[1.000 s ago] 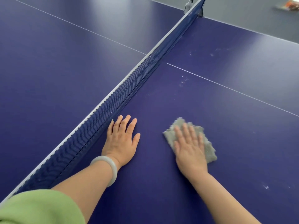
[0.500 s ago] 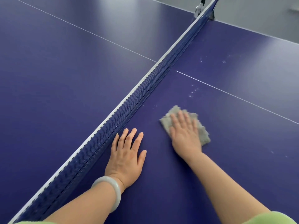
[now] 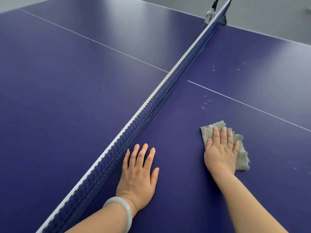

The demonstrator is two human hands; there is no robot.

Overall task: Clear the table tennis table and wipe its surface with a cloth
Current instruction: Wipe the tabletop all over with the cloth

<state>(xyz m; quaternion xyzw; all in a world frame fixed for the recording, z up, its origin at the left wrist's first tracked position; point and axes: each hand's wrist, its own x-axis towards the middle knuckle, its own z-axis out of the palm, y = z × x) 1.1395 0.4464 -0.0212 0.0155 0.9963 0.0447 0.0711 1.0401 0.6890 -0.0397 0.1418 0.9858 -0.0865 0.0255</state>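
Progress looked to be partway through the wiping. Right hand (image 3: 220,152) lay flat with fingers straight and close together, pressing the grey cloth (image 3: 242,158) onto the table (image 3: 176,190); no finger curled round it or pinched it. Left hand (image 3: 138,172) was released too, palm down and fingers spread on bare surface just beside the net (image 3: 151,111), apparently as a prop. A pale bangle (image 3: 121,207) sat on that wrist.

The cloth lay at about four o'clock in the view, on the near half and well apart from the net. Only the hands, the cloth and the net showed on the table, so the clearing seemed done as far as the view reached.

White specks (image 3: 207,100) remained at twelve o'clock from the cloth, just short of the white centre line (image 3: 252,106). More specks (image 3: 237,68) lay beyond that line toward one o'clock. I could not tell whether the half across the net had been wiped.
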